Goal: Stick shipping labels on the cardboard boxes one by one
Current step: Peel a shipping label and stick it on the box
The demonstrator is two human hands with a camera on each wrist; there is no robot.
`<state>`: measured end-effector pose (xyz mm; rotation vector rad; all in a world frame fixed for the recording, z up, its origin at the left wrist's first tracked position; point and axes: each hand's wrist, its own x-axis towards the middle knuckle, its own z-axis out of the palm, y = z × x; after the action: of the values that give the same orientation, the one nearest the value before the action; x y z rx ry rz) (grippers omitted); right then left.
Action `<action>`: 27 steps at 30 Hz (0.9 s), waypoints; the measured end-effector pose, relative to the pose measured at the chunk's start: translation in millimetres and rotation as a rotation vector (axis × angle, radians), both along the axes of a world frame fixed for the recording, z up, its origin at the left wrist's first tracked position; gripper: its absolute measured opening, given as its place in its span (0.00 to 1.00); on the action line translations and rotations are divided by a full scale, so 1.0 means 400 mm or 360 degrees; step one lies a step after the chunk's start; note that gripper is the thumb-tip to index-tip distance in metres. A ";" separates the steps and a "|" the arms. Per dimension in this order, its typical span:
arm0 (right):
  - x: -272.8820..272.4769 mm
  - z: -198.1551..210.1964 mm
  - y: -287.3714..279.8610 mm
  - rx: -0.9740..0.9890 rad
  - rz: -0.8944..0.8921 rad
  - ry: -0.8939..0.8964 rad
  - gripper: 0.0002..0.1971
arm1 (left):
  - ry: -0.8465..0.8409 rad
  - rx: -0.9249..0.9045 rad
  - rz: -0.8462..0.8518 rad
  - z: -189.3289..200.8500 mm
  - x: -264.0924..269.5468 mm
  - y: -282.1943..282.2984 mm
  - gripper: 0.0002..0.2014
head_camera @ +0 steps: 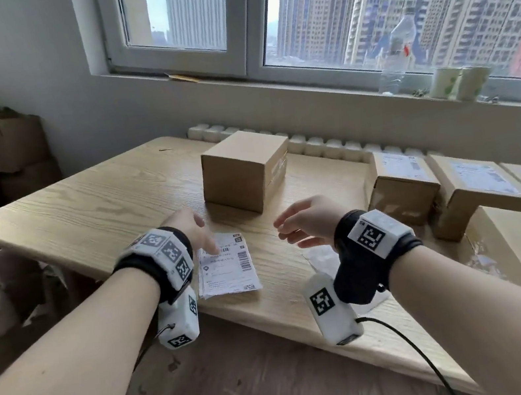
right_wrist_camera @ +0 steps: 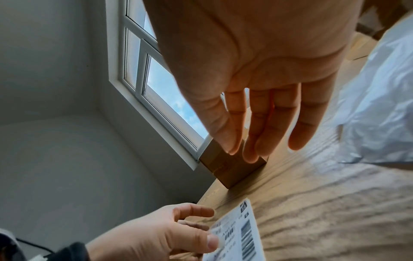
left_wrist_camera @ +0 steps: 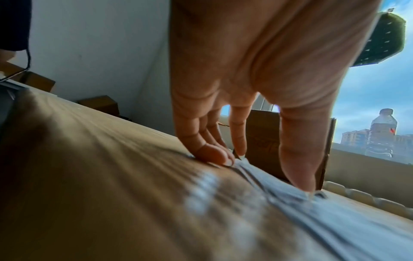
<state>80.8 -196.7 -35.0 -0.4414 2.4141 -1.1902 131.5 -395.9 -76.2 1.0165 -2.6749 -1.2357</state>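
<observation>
Shipping labels (head_camera: 226, 266) lie in a small stack at the near edge of the table (head_camera: 80, 208), just in front of the unlabelled cardboard box (head_camera: 244, 170) standing toward the far edge. Left hand (head_camera: 193, 230) rests on the stack's far-left corner, fingertips (left_wrist_camera: 214, 155) and thumb pressing down with straight fingers, gripping nothing. Right hand (head_camera: 305, 224) hovers relaxed and empty above the table, right of the stack. Labelled boxes (head_camera: 452, 188) sit along the right edge. Step in hand, as judged: separate the top label. Hold the stack flat, lift one corner only, and avoid creasing or drawing two sheets.
</observation>
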 end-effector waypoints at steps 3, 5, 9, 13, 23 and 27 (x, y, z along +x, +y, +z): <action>-0.008 -0.008 0.010 0.0004 -0.0018 -0.0018 0.06 | -0.0057 -0.0058 -0.0039 0.001 -0.001 -0.002 0.27; -0.011 -0.011 0.019 0.0003 -0.0022 -0.0023 0.06 | -0.0035 -0.0058 -0.0028 -0.001 0.000 -0.005 0.22; -0.016 -0.011 0.035 0.0003 -0.0033 -0.0020 0.07 | 0.0063 -0.0050 0.0002 -0.008 0.000 -0.008 0.13; -0.019 -0.006 0.047 -0.0016 -0.0055 -0.0014 0.07 | 0.0169 0.0095 -0.0015 0.000 -0.003 0.002 0.12; -0.023 0.004 0.030 -0.0206 -0.0113 0.0164 0.23 | 0.0444 0.0439 -0.0441 0.085 -0.035 0.098 0.07; -0.035 0.014 0.052 -0.0323 -0.0184 0.0180 0.16 | 0.0448 0.0461 -0.0470 0.084 -0.041 0.099 0.07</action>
<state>66.8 -176.1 -29.4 -0.4459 2.4522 -1.5065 115.0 -356.2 -42.6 0.4234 -2.5350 -1.7124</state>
